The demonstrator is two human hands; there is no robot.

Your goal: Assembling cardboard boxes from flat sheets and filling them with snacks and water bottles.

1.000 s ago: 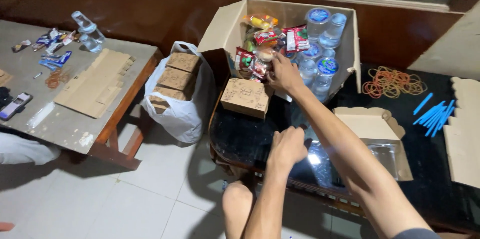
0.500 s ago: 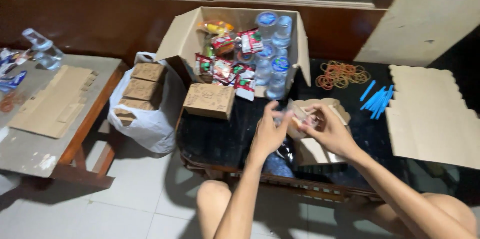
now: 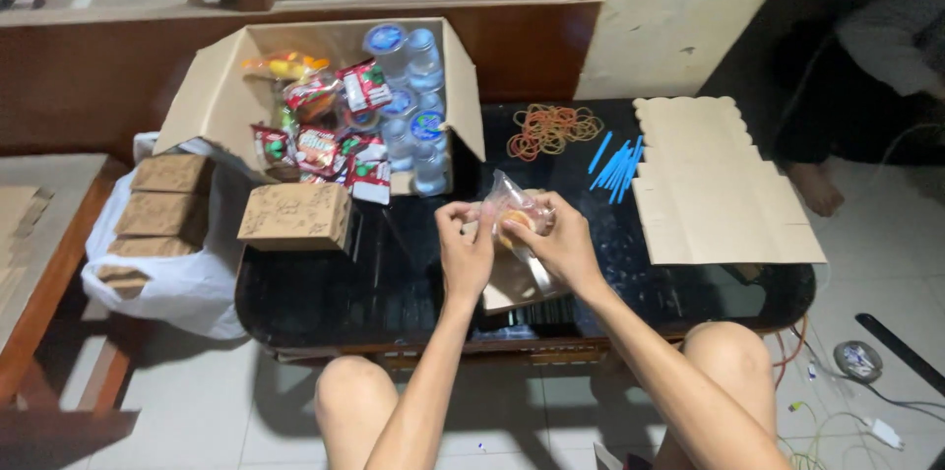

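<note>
Both hands, left hand [image 3: 465, 246] and right hand [image 3: 558, 240], grip a clear plastic-wrapped bun [image 3: 514, 214] above the glossy black tabletop [image 3: 394, 278], just right of the open cardboard box of snacks and water cups [image 3: 335, 121]; orange rubber bands [image 3: 551, 127] lie beyond.

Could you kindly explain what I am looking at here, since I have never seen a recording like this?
There is no machine: a person wears a camera on the head, looking down at their own bare knees and hands. The left hand and right hand together hold a clear plastic bag with something round and orange inside, above a dark glass table. On the table lie an open carton of snacks and water bottles, a small brown box, rubber bands, blue sticks and flat cardboard sheets.
</note>
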